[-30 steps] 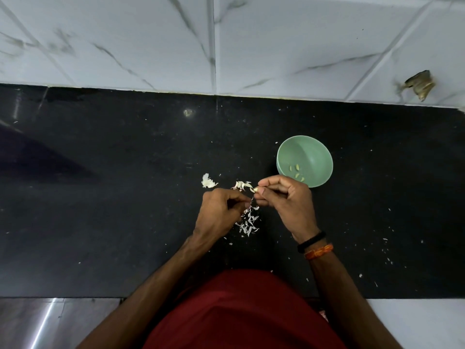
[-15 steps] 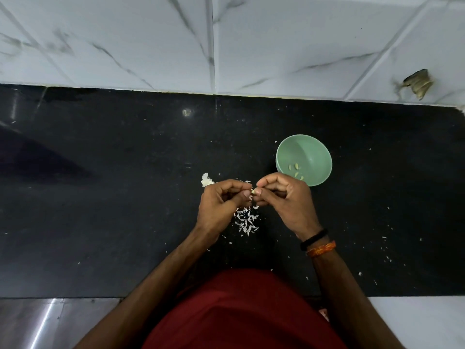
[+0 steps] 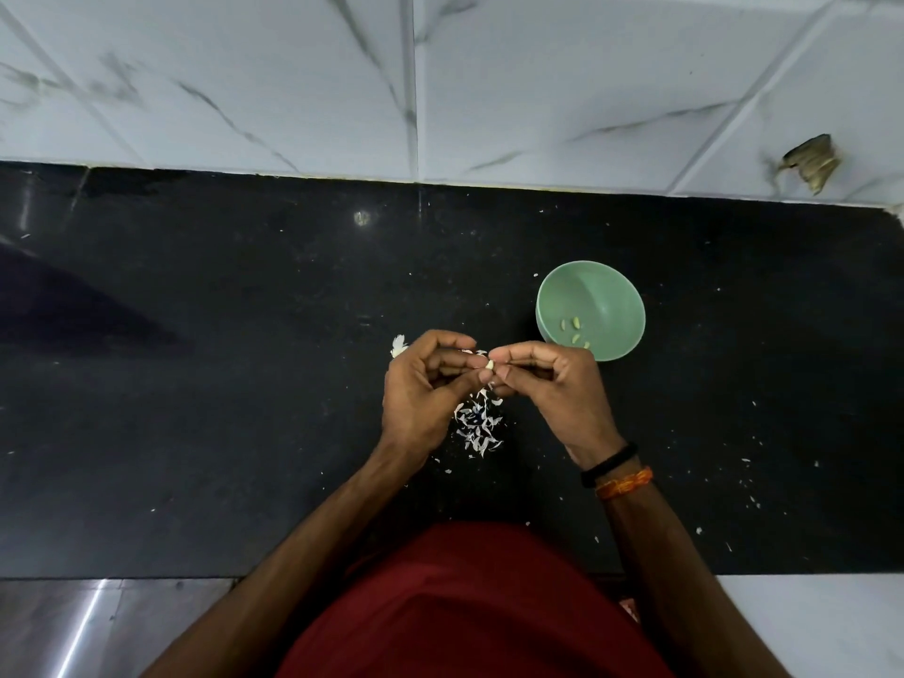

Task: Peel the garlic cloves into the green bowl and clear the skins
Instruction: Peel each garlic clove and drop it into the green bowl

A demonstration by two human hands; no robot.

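Observation:
A small pale garlic clove point(image 3: 488, 365) is pinched between the fingertips of my left hand point(image 3: 424, 394) and my right hand point(image 3: 553, 390), just above the black counter. Both hands have curled fingers meeting at the clove. Under them lies a heap of white garlic skins point(image 3: 478, 423). The green bowl point(image 3: 614, 296) stands just right of and behind my right hand, with several peeled cloves point(image 3: 573, 330) inside. Another piece of white garlic point(image 3: 398, 345) peeks out behind my left hand.
The black stone counter point(image 3: 195, 384) runs left and right, backed by a white marble-tiled wall point(image 3: 293, 90). Tiny skin flecks point(image 3: 748, 496) are scattered at the right. A chipped spot point(image 3: 809, 161) marks the wall at the far right. My red shirt fills the bottom.
My left hand has come up from the skin heap to meet my right hand at the clove. The bowl has not moved.

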